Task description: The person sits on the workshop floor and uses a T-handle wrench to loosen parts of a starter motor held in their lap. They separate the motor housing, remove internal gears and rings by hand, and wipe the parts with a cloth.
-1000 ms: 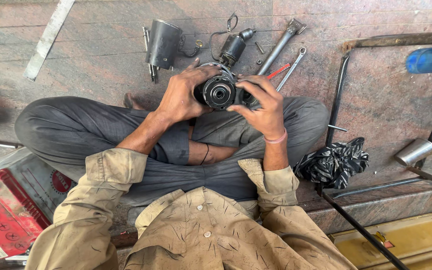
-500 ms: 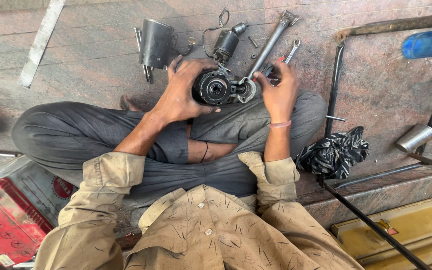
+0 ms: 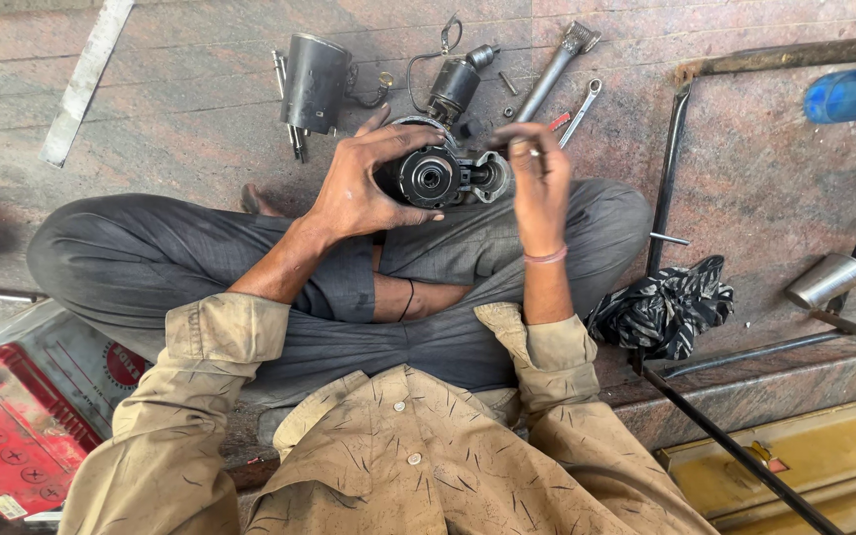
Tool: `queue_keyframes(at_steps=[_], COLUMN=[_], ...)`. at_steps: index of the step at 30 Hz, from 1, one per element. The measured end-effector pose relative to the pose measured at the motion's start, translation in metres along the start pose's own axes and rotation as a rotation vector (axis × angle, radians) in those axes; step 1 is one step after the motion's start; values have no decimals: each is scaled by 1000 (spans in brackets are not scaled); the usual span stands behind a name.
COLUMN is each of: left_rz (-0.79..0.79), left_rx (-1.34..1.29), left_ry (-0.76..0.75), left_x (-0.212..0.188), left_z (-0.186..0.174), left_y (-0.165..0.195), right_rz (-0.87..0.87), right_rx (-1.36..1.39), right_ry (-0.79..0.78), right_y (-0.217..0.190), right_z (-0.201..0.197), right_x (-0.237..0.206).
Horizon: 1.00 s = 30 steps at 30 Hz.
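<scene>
Left hand (image 3: 359, 193) clenched around starter motor housing (image 3: 428, 178) (open end facing up); right hand (image 3: 539, 178) just beside, fingertips pinched, contents unclear.

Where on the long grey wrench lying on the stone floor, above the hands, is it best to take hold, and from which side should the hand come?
Probably at the middle of the shank of the long grey wrench, coming from above with the right hand, which is nearest. The shank is straight, slim and lies flat and bare, slanting up to the right; the small spanner lies close on its right side.
</scene>
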State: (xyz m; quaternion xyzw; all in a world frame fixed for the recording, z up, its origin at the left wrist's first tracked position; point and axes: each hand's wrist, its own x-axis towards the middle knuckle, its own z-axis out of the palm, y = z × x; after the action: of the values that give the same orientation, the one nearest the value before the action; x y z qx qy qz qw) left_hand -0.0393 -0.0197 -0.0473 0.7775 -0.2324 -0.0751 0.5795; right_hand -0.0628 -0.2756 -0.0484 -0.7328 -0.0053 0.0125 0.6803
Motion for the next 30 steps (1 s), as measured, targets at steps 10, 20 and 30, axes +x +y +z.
queue_keyframes(at_steps=[10,20,30], left_rz=[20,56,95], left_rx=[8,-12,-44], left_ry=[30,55,122], left_x=[-3,-3,-4], left_z=[1,-2,-8], left_y=[1,6,29], right_rz=[-27,-160,-163], right_rx=[-239,-389,-352], right_ry=[-2,40,53], right_y=[-5,-8,-5], right_z=[19,28,29], right_x=[0,5,4])
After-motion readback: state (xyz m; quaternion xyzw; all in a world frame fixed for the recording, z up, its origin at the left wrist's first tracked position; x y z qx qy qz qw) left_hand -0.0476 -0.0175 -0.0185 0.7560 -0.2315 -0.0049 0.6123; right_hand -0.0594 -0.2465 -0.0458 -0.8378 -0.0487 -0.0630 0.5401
